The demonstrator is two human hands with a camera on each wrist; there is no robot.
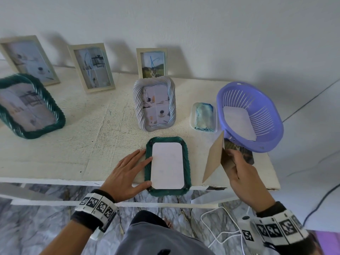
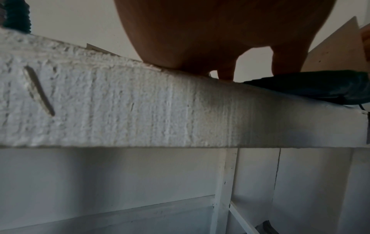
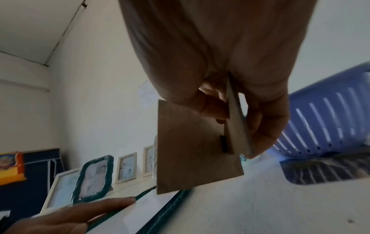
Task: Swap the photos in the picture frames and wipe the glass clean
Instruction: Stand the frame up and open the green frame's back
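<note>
A dark green picture frame (image 1: 186,162) lies face down at the table's front edge, with a white sheet (image 1: 167,165) filling its opening. My left hand (image 1: 139,170) lies flat with straight fingers, touching the frame's left rim; it also shows in the left wrist view (image 2: 220,55). My right hand (image 1: 231,159) holds a brown cardboard backing board (image 1: 214,159) with a fold-out stand, lifted on edge to the right of the frame. In the right wrist view the fingers (image 3: 260,123) pinch the board (image 3: 190,150) at its stand. A dark photo (image 1: 244,153) lies under my right hand.
A purple basket (image 1: 266,129) holding a white sheet sits at the right. Beside it is a clear tub (image 1: 192,116) with a blue-green cloth. A grey twisted frame (image 1: 155,103) stands behind the lying frame. Another green frame (image 1: 27,105) and three pale wooden frames (image 1: 92,68) stand further back.
</note>
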